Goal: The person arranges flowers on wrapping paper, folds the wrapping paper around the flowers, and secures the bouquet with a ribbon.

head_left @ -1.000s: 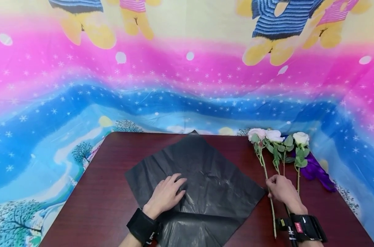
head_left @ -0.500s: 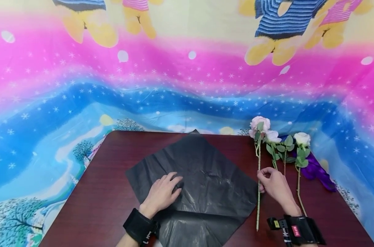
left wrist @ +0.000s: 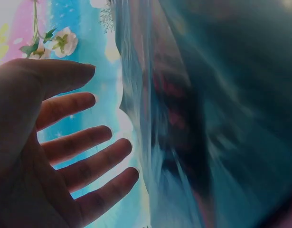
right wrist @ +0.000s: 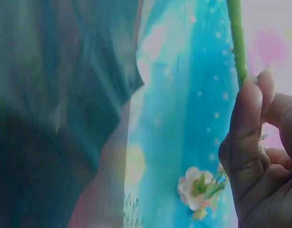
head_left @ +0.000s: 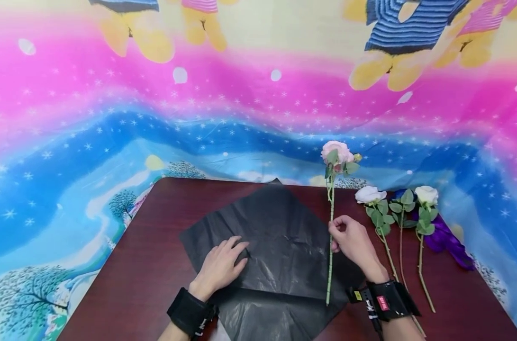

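In the head view my right hand [head_left: 349, 239] pinches the green stem of a pale pink rose [head_left: 337, 154] between thumb and fingertips. The rose stands nearly upright over the right part of a black wrapping sheet [head_left: 279, 255]. The right wrist view shows the stem [right wrist: 237, 42] rising from the pinching fingertips. My left hand [head_left: 220, 265] lies over the sheet's left side, fingers spread and relaxed. Seen in the left wrist view, the left fingers [left wrist: 98, 156] are extended and hold nothing. The sheet lies diamond-wise, with a fold across its near part.
Right of the sheet, white roses [head_left: 426, 195] with leafy stems lie on the dark red table [head_left: 151, 265]. A purple ribbon-like cloth [head_left: 446, 244] lies beside them near the right edge. A printed curtain [head_left: 249, 109] hangs behind the table.
My right hand has lifted the pink rose from beside the other flowers and carried it left over the black sheet. My left hand stays at the sheet's left side.
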`<action>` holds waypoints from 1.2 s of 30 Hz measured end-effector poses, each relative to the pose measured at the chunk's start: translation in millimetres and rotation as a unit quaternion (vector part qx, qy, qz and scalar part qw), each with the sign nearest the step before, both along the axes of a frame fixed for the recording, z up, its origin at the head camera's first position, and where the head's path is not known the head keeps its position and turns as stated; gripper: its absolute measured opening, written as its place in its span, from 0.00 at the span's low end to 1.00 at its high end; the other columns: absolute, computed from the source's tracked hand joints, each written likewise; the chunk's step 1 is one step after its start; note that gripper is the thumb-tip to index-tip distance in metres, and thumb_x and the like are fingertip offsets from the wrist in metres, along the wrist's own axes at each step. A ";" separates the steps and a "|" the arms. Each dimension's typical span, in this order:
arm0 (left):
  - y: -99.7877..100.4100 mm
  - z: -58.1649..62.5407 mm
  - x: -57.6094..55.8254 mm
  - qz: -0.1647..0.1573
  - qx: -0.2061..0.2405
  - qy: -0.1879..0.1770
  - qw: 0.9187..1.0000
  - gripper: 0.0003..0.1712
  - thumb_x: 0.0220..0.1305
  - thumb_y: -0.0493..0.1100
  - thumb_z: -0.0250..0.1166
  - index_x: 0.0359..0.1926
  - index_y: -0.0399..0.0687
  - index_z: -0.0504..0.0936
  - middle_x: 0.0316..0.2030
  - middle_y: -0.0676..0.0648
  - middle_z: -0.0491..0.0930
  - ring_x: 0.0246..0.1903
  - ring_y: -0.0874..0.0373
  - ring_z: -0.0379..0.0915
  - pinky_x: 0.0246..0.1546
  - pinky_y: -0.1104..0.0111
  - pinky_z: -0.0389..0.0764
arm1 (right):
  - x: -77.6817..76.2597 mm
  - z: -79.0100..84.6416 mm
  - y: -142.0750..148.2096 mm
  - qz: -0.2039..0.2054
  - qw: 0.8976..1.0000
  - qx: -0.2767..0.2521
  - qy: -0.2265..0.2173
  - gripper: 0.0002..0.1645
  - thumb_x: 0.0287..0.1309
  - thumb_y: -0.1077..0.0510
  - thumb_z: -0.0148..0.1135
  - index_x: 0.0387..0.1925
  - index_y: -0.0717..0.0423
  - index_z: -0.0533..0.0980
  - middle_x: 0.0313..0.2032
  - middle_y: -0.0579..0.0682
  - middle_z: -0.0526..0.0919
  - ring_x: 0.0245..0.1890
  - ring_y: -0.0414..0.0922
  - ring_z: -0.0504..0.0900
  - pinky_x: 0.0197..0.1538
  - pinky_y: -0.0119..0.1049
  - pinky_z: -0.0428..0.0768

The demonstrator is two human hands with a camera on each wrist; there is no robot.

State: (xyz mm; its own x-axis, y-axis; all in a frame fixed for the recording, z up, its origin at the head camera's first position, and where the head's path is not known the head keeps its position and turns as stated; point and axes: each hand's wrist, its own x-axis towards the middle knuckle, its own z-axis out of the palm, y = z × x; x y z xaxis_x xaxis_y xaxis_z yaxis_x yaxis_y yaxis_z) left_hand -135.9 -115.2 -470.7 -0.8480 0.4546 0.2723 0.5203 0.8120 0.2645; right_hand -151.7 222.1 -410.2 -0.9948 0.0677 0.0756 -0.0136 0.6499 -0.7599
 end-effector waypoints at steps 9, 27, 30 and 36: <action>-10.9 -5.8 0.4 0.009 0.005 0.006 1.000 0.21 0.62 0.48 0.65 0.56 0.51 0.79 0.55 0.43 0.74 0.48 0.47 0.75 0.40 0.53 0.76 | -14.4 -13.2 -43.9 0.035 0.999 -0.014 0.003 0.07 0.65 0.58 0.55 0.34 0.59 0.74 0.17 0.48 0.77 0.14 0.43 0.78 0.23 0.35 0.77; -22.7 -8.7 4.6 0.023 0.009 -0.004 1.000 0.20 0.62 0.47 0.65 0.55 0.51 0.79 0.55 0.42 0.74 0.49 0.47 0.74 0.43 0.52 0.75 | -51.7 -46.4 -112.9 0.079 0.997 0.005 -0.021 0.10 0.63 0.60 0.54 0.26 0.58 0.71 0.12 0.46 0.76 0.11 0.40 0.77 0.18 0.35 0.75; -22.3 -9.5 4.3 0.022 0.009 0.001 1.000 0.20 0.62 0.47 0.65 0.55 0.51 0.79 0.55 0.42 0.74 0.49 0.47 0.74 0.43 0.52 0.76 | -57.4 -54.1 -113.5 0.083 0.996 0.016 -0.029 0.10 0.63 0.61 0.53 0.25 0.58 0.70 0.10 0.46 0.75 0.11 0.40 0.77 0.18 0.35 0.75; -24.0 -11.0 3.4 0.024 0.004 0.003 1.000 0.20 0.62 0.48 0.66 0.54 0.52 0.79 0.54 0.43 0.74 0.49 0.48 0.74 0.42 0.53 0.76 | -67.5 -63.8 -114.4 0.083 0.995 0.040 -0.034 0.11 0.63 0.61 0.53 0.24 0.58 0.69 0.12 0.46 0.75 0.12 0.40 0.76 0.20 0.34 0.75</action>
